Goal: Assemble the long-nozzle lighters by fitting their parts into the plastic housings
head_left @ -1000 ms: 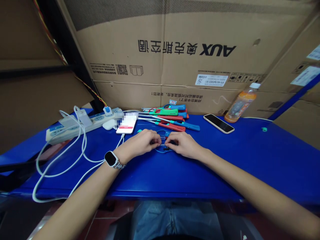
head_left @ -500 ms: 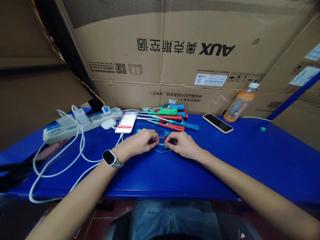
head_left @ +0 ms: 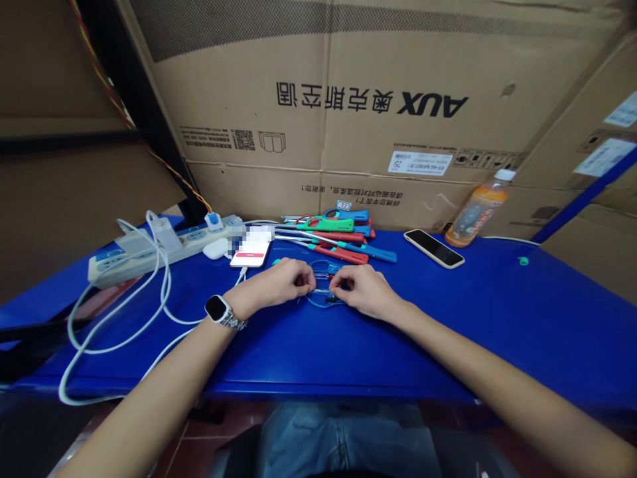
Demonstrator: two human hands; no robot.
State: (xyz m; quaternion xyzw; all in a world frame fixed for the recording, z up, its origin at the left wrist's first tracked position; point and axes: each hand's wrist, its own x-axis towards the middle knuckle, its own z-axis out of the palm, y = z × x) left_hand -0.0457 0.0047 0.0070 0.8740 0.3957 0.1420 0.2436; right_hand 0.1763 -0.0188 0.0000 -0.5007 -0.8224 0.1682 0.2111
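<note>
My left hand [head_left: 286, 281], a watch [head_left: 217, 308] on its wrist, is closed in a pinch over the blue table. Facing it, my right hand [head_left: 365, 291] pinches too, thumb against fingertips. A thin, pale shiny strip [head_left: 322, 291] spans the small gap between both sets of fingertips; its kind is too small to tell. Just under the fingers lies a thin blue wire loop [head_left: 318, 305] with a dark tip near the right hand. Behind the strip, a small clear and red piece [head_left: 322, 275] lies partly hidden by the fingers.
Several stick lighters [head_left: 343, 253] in red, green and blue lie piled behind my hands. Left are a lit phone [head_left: 251, 249], a power strip [head_left: 196, 234] and white cables [head_left: 164, 285]. Right are another phone [head_left: 434, 248] and an orange drink bottle [head_left: 476, 211]. A cardboard wall [head_left: 358, 60] rises behind.
The view has shifted slightly. Both hands keep their pinch in nearly the same place, the left fingertips a touch further from the right ones.
</note>
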